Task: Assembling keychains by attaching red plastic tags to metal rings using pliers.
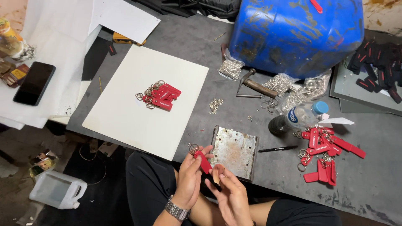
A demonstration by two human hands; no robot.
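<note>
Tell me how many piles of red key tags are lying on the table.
2. One small pile sits on the white board; a bigger, looser pile lies at the right by the plastic bottle. Tags buried underneath may be hidden. One more tag is in the left hand.

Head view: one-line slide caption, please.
Seated person's left hand holds a red key fob with ring beside the right hand, above a worn metal plate on a grey table.

A blue plastic drum (295, 35) is seen at the far edge of the grey table (192, 35). A hammer (255, 86) is laid just before it, among bags of metal rings (278, 83). A black phone (34, 83) is placed on white paper at the left. A white jerrycan (57, 190) is left on the floor.
</note>
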